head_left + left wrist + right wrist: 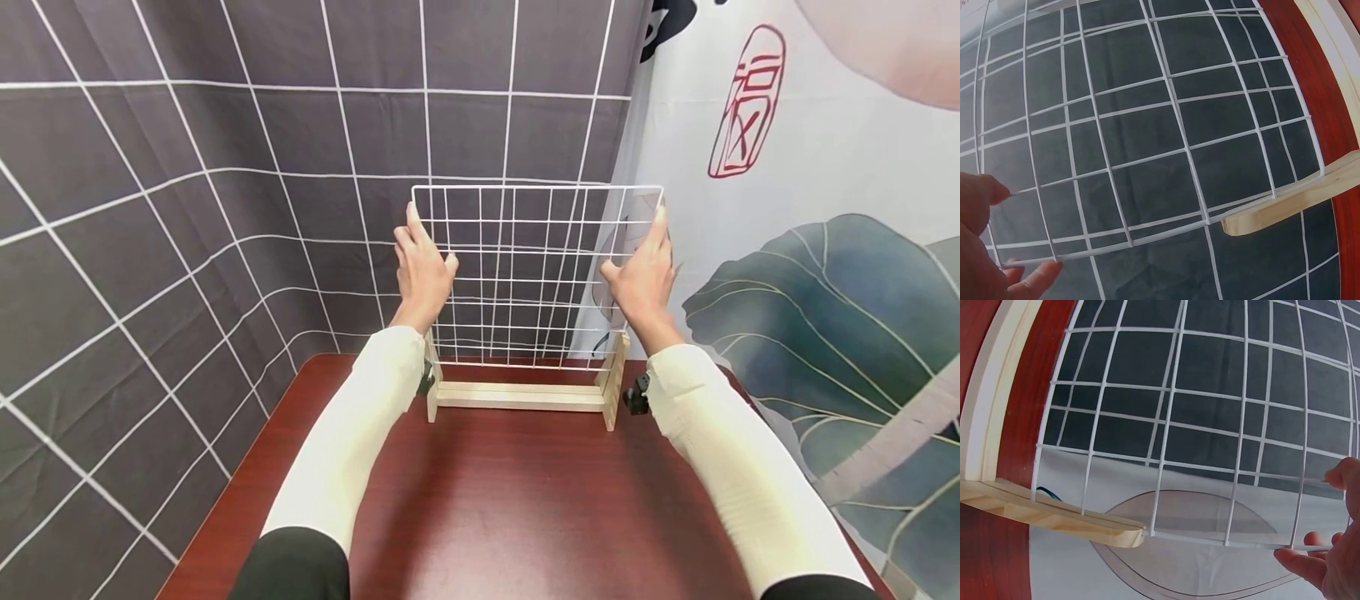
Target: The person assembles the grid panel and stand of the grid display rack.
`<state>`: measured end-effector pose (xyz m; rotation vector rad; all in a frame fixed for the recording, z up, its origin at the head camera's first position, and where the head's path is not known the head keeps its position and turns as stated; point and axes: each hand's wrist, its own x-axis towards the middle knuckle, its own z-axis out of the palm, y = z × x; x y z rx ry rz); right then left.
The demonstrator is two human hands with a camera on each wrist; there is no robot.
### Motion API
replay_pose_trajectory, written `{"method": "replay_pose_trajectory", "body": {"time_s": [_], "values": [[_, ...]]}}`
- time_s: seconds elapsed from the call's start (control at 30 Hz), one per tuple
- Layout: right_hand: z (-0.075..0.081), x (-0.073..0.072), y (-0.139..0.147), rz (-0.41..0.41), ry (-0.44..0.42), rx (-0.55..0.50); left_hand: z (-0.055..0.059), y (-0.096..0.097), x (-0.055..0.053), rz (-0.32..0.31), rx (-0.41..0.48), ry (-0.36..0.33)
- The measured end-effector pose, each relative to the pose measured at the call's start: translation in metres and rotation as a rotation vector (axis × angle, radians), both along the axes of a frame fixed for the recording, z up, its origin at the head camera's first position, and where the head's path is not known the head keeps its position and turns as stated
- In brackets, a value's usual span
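A white wire grid panel (537, 187) stands upright in a pale wooden stand (520, 396). My left hand (423, 271) holds the panel's left side edge near the upper part, thumb on the front. On the opposite edge, at about the same height, my right hand (643, 275) grips the panel. In the left wrist view, fingertips (1041, 278) lie at the outer rod, well above the wooden side post (1291, 203). The right wrist view likewise has fingers (1304, 564) at the edge rod, with the other side post (1054, 515) lower along it.
The stand sits toward the back of a red-brown table (487, 500). Behind hangs a dark grey cloth (292, 133) with white grid lines. A white curtain (690, 142) with painted leaves and red marks hangs at the right. Small black devices (637, 395) sit at the wrists.
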<state>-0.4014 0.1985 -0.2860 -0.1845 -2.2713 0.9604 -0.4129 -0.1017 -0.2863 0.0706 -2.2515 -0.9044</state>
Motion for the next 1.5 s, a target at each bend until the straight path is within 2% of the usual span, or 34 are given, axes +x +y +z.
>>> {"method": "replay_pose_trajectory", "body": {"time_s": [0.27, 0.57, 0.93, 1.5], "values": [[-0.008, 0.000, -0.001, -0.007, 0.035, 0.009, -0.007, -0.002, 0.001, -0.008, 0.005, -0.012], [-0.018, 0.001, 0.001, 0.002, 0.001, 0.001, -0.016, 0.000, 0.002, -0.011, 0.006, -0.022], [-0.038, 0.001, 0.003, -0.013, 0.017, -0.003, -0.031, 0.001, 0.002, 0.010, -0.037, -0.007], [-0.052, 0.002, 0.002, 0.008, 0.032, -0.026, -0.048, -0.001, 0.001, 0.004, -0.038, 0.023]]}}
